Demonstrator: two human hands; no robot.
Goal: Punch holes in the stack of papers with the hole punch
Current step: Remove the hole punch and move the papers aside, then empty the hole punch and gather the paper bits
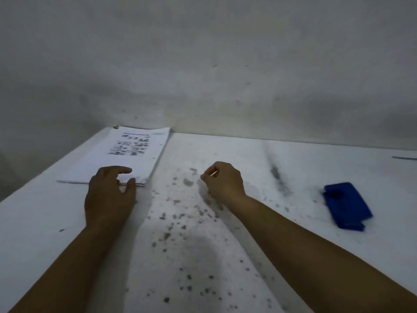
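Observation:
A stack of white printed papers (126, 154) lies at the far left of the white table (225, 222), its top sheet showing a small printed table. My left hand (108, 195) rests at the stack's near right corner, fingers spread, thumb and fingertips touching the paper edge. My right hand (223, 179) hovers over the middle of the table, fingers curled loosely, apart from the papers. A blue hole punch (346, 205) lies on its side at the right, well away from both hands.
The tabletop is stained with many dark specks across its middle. A grey wall (203, 64) stands right behind the table. A thin dark object (404, 157) lies at the far right edge. The table's left edge runs diagonally beside the papers.

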